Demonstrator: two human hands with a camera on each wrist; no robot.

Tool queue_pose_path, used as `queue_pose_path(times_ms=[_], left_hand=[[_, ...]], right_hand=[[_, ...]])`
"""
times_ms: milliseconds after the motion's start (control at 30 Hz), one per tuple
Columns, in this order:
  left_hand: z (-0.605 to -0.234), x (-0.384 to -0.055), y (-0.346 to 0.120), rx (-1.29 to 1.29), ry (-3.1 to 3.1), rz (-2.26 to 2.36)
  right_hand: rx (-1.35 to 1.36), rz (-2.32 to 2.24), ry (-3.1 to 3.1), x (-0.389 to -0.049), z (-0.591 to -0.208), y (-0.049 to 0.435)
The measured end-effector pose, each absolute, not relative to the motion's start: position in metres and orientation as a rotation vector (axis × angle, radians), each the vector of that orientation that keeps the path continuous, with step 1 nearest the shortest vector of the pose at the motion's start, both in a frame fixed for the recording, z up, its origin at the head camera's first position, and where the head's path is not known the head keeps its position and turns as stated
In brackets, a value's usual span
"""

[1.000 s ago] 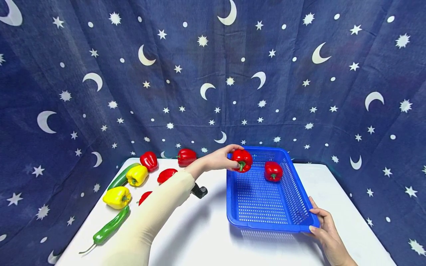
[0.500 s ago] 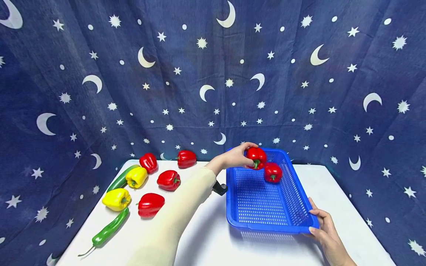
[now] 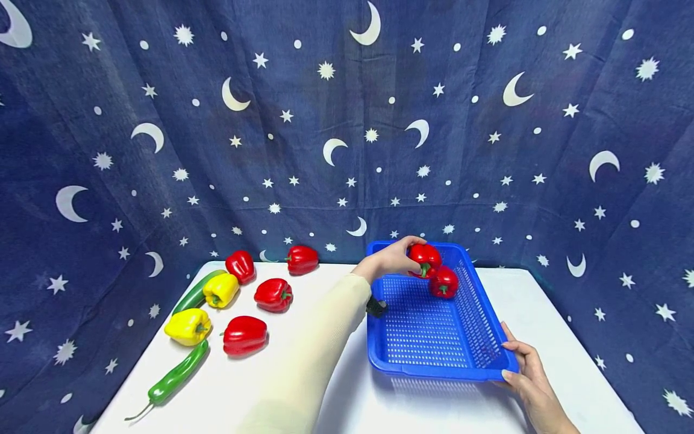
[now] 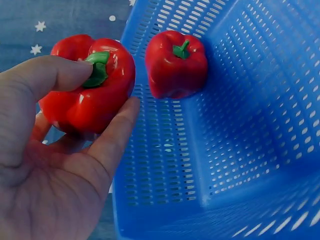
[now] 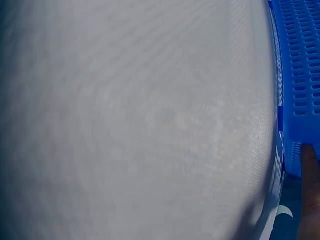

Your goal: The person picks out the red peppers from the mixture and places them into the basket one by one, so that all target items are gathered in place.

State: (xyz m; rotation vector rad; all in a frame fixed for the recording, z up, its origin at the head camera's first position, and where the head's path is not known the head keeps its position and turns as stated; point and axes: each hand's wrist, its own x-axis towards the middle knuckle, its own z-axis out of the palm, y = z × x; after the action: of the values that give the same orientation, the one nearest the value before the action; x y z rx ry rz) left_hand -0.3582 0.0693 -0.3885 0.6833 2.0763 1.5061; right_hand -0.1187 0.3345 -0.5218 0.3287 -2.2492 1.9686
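In the head view my left hand (image 3: 394, 258) grips a red bell pepper (image 3: 426, 258) over the far part of the blue plastic basket (image 3: 423, 371). The left wrist view shows the thumb pressed by its green stem (image 4: 98, 69) and the fingers curled beneath the held bell pepper (image 4: 87, 107). A second red bell pepper (image 4: 176, 67) sits in the basket, just right of the held one. My right hand (image 3: 534, 383) pinches the basket's near right corner, thumb on the rim. Only a finger (image 5: 310, 192) of it shows in the right wrist view, against the basket wall (image 5: 302, 60).
On the left of the white table (image 3: 347, 416) lie several red bell peppers (image 3: 245, 336), two yellow ones (image 3: 188, 326), a long green chili pepper (image 3: 178, 375) and a dark green cucumber-like vegetable (image 3: 196, 293). A starry blue curtain (image 3: 303, 150) hangs behind the table.
My left hand has carried the red bell pepper rightward, from the basket's left rim to beside the pepper inside. The right hand stays on the corner. The forearm now uncovers more peppers.
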Motion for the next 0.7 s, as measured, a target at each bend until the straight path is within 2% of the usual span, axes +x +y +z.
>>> queue_pose_path(times_ms=[200, 367, 700], left_hand=[[-0.404, -0.363, 0.077, 0.564, 2.080, 1.563], [-0.416, -0.368, 0.082, 0.494, 2.097, 1.600], [-0.418, -0.360, 0.087, 0.349, 2.147, 1.549]], right_hand=[[0.406, 2.001, -2.190, -0.119, -0.524, 0.335], [0.329, 1.976, -2.246, -0.115, -0.522, 0.333], [0.365, 1.963, -2.260, -0.119, -0.519, 0.337]])
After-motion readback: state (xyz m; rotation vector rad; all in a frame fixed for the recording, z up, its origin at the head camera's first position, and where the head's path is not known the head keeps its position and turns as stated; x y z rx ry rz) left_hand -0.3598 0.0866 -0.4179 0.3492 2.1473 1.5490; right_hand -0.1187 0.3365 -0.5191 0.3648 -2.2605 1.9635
